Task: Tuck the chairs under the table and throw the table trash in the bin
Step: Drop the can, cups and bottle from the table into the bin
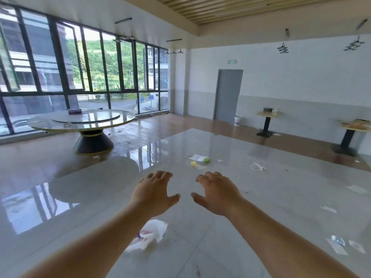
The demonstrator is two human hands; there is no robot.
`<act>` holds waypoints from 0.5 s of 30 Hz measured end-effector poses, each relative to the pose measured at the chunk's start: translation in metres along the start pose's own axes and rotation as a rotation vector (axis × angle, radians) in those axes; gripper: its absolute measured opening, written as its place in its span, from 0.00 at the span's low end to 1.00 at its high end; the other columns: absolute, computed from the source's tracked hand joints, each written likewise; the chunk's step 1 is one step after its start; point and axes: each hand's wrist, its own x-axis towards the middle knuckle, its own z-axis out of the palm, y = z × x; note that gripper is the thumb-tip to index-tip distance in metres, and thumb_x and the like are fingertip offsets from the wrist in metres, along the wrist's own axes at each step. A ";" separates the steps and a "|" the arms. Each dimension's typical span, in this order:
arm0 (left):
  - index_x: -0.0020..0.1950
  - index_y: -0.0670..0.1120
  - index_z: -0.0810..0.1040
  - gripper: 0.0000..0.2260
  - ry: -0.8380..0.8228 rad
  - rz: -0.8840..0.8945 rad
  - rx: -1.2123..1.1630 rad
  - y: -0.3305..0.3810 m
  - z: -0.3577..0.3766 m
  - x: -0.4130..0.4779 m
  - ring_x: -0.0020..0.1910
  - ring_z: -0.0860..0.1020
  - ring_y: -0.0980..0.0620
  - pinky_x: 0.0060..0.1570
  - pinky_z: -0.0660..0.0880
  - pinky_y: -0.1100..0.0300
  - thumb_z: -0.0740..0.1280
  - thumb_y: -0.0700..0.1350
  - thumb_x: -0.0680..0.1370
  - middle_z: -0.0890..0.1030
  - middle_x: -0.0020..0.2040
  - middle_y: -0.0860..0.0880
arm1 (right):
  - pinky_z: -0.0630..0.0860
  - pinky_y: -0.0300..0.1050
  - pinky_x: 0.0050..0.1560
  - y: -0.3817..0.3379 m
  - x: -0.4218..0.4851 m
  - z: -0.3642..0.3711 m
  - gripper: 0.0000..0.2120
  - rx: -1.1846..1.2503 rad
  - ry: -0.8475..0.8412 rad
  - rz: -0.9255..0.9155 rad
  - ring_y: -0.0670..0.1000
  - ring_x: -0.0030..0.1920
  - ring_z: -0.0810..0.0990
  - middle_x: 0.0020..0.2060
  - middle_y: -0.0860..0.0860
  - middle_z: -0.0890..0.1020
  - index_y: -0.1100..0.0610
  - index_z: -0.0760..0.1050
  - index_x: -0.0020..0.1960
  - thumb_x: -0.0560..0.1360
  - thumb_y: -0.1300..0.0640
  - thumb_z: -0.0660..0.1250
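Head view, one frame. Both bare arms reach forward over a glossy grey table [230, 237] that fills the lower half of the view. Left hand [154, 194] sits palm-down just left of centre, fingers spread and slightly curled, thumb out toward 3 o'clock, holding nothing. Right hand [217, 194] mirrors it just beside, fingers spread and curled, thumb toward 9 o'clock, also holding nothing. Whether either hand touches the tabletop cannot be told. Trash on the table: a crumpled white plastic bag [149, 234] lies at 6 o'clock from the left hand, partly under the left forearm. At 12 o'clock from the hands, well apart from them, lies a white paper slip [197, 157] with a green cap-like item [207, 160] at its right end and a small yellow item [193, 163] just below it. A clear wrapper [258, 167] lies at 1 o'clock. Paper scraps [337, 244] lie at 4 o'clock near the right table edge. Across the floor at 10 o'clock stands a round table [84, 122] by the windows [80, 63]; a grey door [227, 94] stands at 1 o'clock.
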 end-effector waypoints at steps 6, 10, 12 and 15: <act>0.76 0.55 0.68 0.36 -0.032 -0.246 0.095 -0.099 0.035 0.031 0.71 0.72 0.47 0.66 0.72 0.49 0.66 0.72 0.74 0.73 0.75 0.52 | 0.73 0.53 0.62 -0.022 0.134 0.067 0.28 0.094 -0.053 -0.205 0.56 0.66 0.73 0.65 0.52 0.78 0.50 0.71 0.72 0.79 0.34 0.62; 0.77 0.53 0.66 0.35 -0.100 -0.598 0.095 -0.182 0.038 -0.003 0.72 0.69 0.45 0.70 0.70 0.49 0.68 0.68 0.75 0.71 0.75 0.50 | 0.73 0.51 0.63 -0.091 0.218 0.115 0.28 0.176 -0.153 -0.473 0.54 0.68 0.74 0.67 0.51 0.79 0.49 0.71 0.73 0.78 0.36 0.63; 0.77 0.52 0.66 0.35 -0.101 -0.787 0.117 -0.219 0.028 -0.034 0.72 0.69 0.44 0.69 0.70 0.49 0.68 0.67 0.76 0.71 0.75 0.49 | 0.73 0.50 0.64 -0.144 0.246 0.134 0.29 0.212 -0.209 -0.622 0.54 0.69 0.73 0.68 0.51 0.79 0.49 0.71 0.74 0.78 0.36 0.63; 0.78 0.52 0.64 0.35 -0.071 -1.039 0.149 -0.255 0.012 -0.095 0.72 0.68 0.44 0.69 0.70 0.48 0.66 0.67 0.77 0.70 0.75 0.49 | 0.70 0.49 0.66 -0.236 0.263 0.155 0.28 0.265 -0.264 -0.859 0.57 0.69 0.73 0.68 0.54 0.79 0.52 0.71 0.74 0.79 0.40 0.65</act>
